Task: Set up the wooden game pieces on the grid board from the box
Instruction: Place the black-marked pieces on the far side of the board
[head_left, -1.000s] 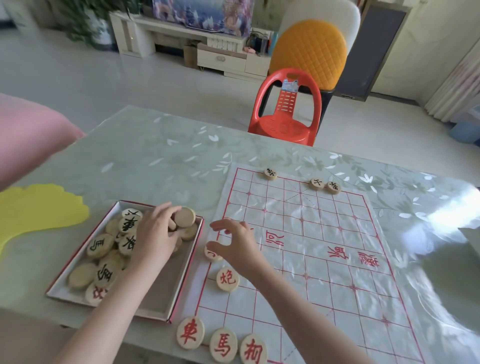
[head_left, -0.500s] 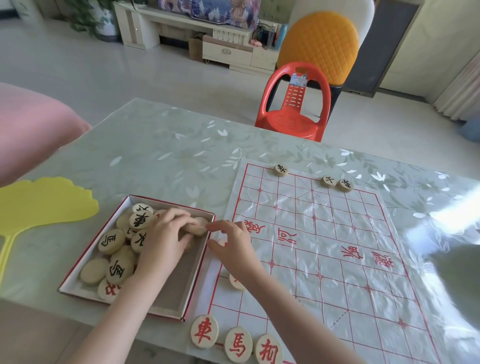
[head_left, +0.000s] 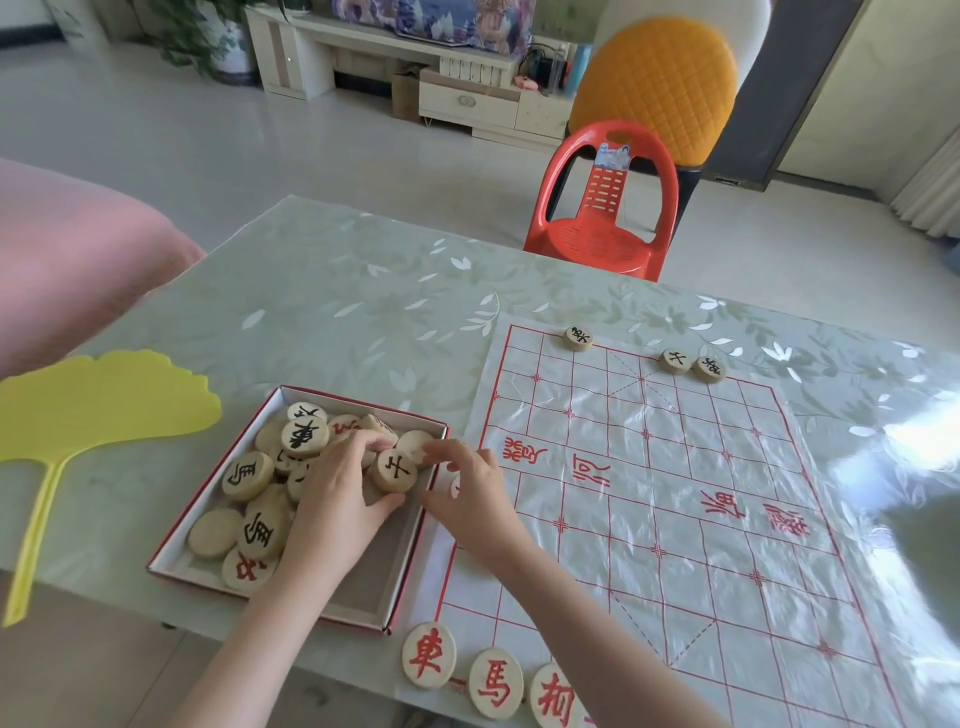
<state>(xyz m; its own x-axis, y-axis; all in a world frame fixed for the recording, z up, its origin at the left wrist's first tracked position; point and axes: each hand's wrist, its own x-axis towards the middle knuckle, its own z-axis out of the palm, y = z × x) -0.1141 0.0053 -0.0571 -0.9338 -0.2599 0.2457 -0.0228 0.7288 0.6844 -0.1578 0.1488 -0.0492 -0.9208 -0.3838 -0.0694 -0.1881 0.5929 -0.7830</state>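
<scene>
In the head view, the shallow red-edged cardboard box (head_left: 171, 558) lies on the pale leaf-patterned table (head_left: 322, 291), just left of the plastic-covered white grid board with red lines (head_left: 675, 493); both hands meet at the box's far right corner; the left hand (head_left: 337, 499) is inside the box, fingers curled over the heap of round wooden game pieces (head_left: 260, 499), thumb beneath a disc marked with a black character (head_left: 396, 470), which it seems to be gripping; the right hand (head_left: 470, 486) reaches leftward over the box's right wall, fingertips pinched at a blank-faced disc (head_left: 413, 444); whether it has hold of it cannot be told. Judging from this, the board lies directly right of both hands, the right hand nearer; three black-marked discs (head_left: 675, 360) sit on its far edge and three red-marked discs (head_left: 493, 680) on its near edge.
</scene>
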